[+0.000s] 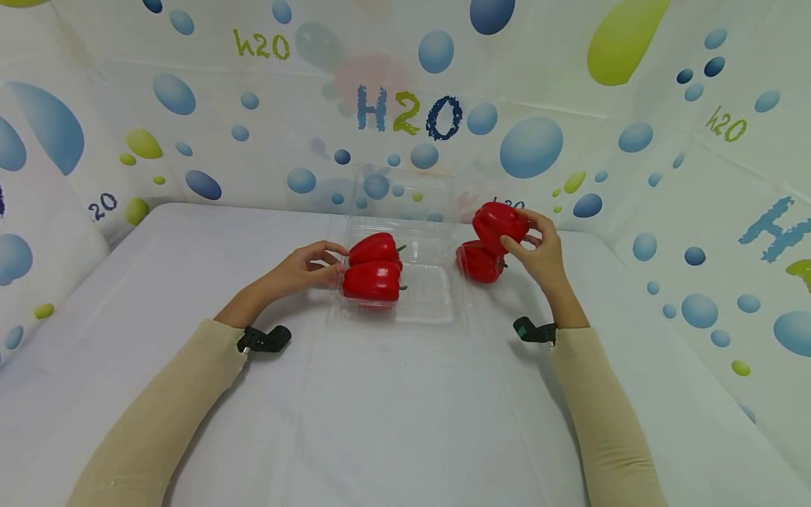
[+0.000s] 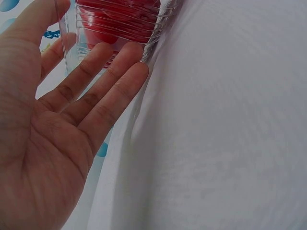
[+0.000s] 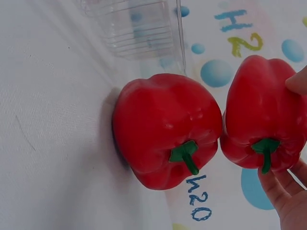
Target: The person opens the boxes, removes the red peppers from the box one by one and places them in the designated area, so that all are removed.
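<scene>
A clear plastic clamshell (image 1: 427, 294) stands open on the table, its lid (image 1: 405, 197) raised at the back. Two red bell peppers (image 1: 371, 282) lie side by side in its left half, stems to the right. My left hand (image 1: 310, 266) touches the container's left side; in the left wrist view its fingers (image 2: 112, 103) are fairly straight against the ribbed wall. My right hand (image 1: 538, 246) holds another red bell pepper (image 1: 497, 224) between thumb and fingers, above a further bell pepper (image 3: 168, 127) on the table. The two appear to touch.
A white cloth (image 1: 405, 408) covers the table. Behind it hangs a white curtain (image 1: 253, 162) with blue and green drops and H2O lettering. Dark wrist cameras are strapped to the left wrist (image 1: 262, 340) and right wrist (image 1: 535, 331).
</scene>
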`<action>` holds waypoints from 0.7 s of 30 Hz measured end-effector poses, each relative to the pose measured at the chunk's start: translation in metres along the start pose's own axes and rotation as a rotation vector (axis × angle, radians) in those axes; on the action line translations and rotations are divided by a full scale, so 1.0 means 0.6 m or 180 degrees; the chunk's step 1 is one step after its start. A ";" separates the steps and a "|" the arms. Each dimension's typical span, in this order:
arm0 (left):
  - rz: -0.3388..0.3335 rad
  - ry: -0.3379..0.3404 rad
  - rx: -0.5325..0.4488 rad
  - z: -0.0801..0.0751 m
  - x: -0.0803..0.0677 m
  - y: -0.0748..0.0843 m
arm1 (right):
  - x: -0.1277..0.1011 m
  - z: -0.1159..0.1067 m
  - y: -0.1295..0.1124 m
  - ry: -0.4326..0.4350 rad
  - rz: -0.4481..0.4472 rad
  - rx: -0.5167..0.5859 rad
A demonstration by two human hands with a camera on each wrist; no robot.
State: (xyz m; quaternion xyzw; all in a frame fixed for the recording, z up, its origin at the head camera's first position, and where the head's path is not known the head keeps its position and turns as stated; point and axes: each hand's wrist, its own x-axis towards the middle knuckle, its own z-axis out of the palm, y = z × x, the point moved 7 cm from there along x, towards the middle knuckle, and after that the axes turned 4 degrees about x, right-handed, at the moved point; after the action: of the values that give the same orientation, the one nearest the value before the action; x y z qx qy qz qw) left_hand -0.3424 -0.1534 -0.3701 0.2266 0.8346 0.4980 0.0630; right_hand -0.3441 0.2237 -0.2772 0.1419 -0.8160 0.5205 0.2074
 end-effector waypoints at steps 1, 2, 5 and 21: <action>-0.0004 0.0002 -0.0001 0.000 0.000 0.000 | 0.002 -0.002 0.006 0.0007 -0.0001 0.0019; -0.0008 0.0004 0.0003 0.000 0.000 0.000 | 0.005 -0.004 0.013 0.0016 -0.0008 0.0032; 0.0008 -0.0002 -0.0009 0.000 -0.001 0.001 | 0.012 -0.008 0.032 0.0044 -0.0028 0.0047; 0.0058 -0.0034 -0.0060 -0.001 -0.002 0.000 | 0.018 -0.020 0.066 0.0166 0.0084 -0.0077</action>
State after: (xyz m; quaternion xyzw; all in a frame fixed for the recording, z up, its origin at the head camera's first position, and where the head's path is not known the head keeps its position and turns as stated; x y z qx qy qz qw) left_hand -0.3417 -0.1541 -0.3700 0.2363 0.8274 0.5052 0.0651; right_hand -0.3690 0.2510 -0.2986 0.1149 -0.8183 0.5169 0.2235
